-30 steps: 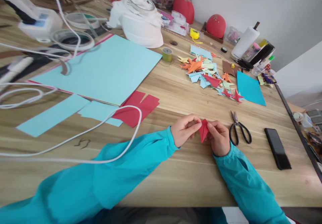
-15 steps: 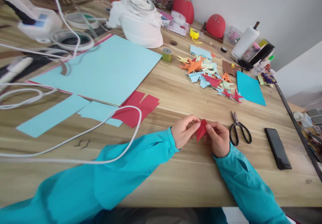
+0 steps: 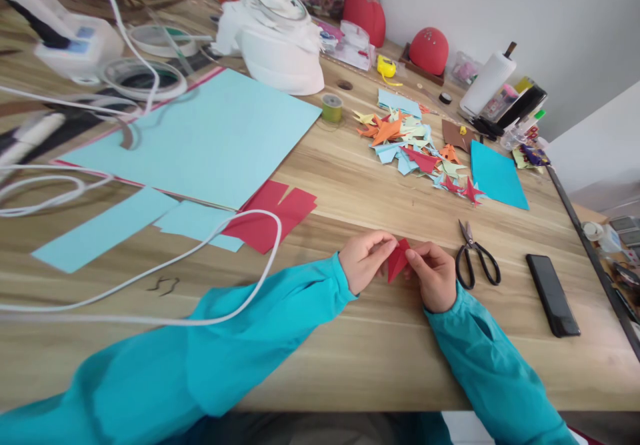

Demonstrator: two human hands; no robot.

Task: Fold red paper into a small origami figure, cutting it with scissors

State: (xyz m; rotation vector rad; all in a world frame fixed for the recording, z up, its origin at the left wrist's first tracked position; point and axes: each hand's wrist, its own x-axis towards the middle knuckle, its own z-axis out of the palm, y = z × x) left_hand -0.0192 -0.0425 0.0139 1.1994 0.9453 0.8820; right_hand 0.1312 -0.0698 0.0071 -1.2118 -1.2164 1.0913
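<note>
A small folded red paper piece sits between my two hands near the front edge of the wooden table. My left hand pinches its left side with curled fingers. My right hand pinches its right side, thumb and fingertips pressed on the paper. Both arms wear teal sleeves.
Black scissors and a black phone lie just right of my hands. A heap of folded coloured paper shapes and a teal sheet lie further back. Large light-blue sheet, red paper and a white cable occupy the left.
The red paper piece has been folded narrower and tilted slightly left between my fingers. My hands have stayed in the same spot.
</note>
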